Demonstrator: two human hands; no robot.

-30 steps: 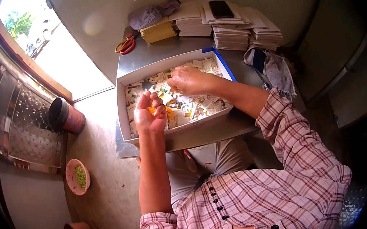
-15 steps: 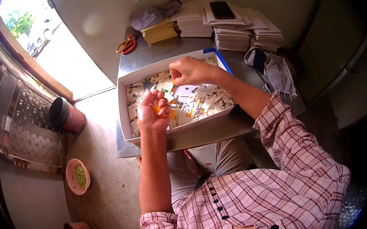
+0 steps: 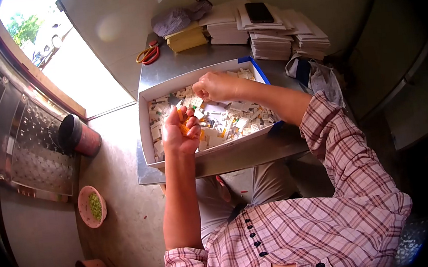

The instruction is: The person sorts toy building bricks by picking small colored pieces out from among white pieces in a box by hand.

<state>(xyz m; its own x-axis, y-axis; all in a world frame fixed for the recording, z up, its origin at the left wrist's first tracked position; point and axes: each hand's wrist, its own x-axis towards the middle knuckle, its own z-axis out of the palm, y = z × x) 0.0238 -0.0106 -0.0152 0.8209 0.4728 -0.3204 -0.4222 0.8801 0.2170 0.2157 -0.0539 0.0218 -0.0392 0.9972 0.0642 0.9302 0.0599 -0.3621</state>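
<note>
A shallow white cardboard box (image 3: 145,132) holds a jumble of toy building bricks (image 3: 243,120), mostly white, with some orange and grey ones among them. Over the box's near left part, my left hand (image 3: 180,134) is palm up, its fingers curled round several orange building bricks (image 3: 184,125). My right hand (image 3: 213,86) hangs above the middle of the box, fingertips pinched together and pointing left. Whatever sits between those fingertips is hidden from view.
The box stands on a metal table (image 3: 202,170). Behind it lie red-handled scissors (image 3: 150,53), stacks of white paper (image 3: 227,29), a yellow stack (image 3: 186,37) and a phone (image 3: 259,13). A cloth (image 3: 322,79) lies to the right. A pink bowl (image 3: 82,210) rests on the floor.
My right hand has shifted slightly left and down, closer to my left hand. My left hand stays nearly in place with the orange bricks.
</note>
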